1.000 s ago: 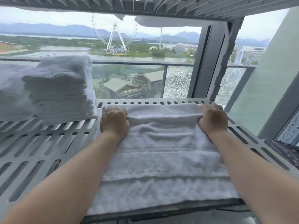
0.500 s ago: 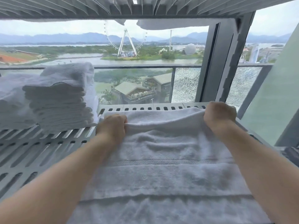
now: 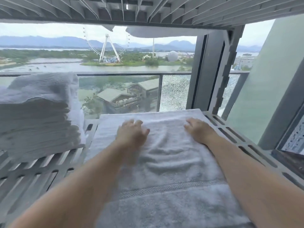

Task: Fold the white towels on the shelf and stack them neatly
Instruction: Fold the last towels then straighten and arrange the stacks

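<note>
Towel's axis: the white towel (image 3: 164,153) lies with its long side running straight away from me, from the bottom of the view toward the window. Its far short edge sits square along the back of the shelf, and its near end runs out of view.
Towel's place: flat on the right part of the slatted grey shelf (image 3: 32,178), with a strip of bare slats between it and the stack of folded towels (image 3: 37,116) on the left.
Towel's look: thick white terry. A woven band (image 3: 164,188) crosses its width nearer to me. Soft creases gather in the middle between my forearms, and the far end lies smoother.
Left grip: my left grip (image 3: 131,134) rests palm down on the far left part of the towel with the fingers spread, pinching nothing. It shows blurred.
Right grip: my right grip (image 3: 199,130) rests palm down on the far right part, near the towel's right edge, with the fingers stretched toward the window and holding nothing.
Stack's look: white, many layers with their edges facing me. The layers are too blurred to count.
Overhead: an upper shelf (image 3: 148,10) with a white cloth edge (image 3: 161,32) hanging below its back.
Counts: one spread towel, one stack, two grips, two shelves.
</note>
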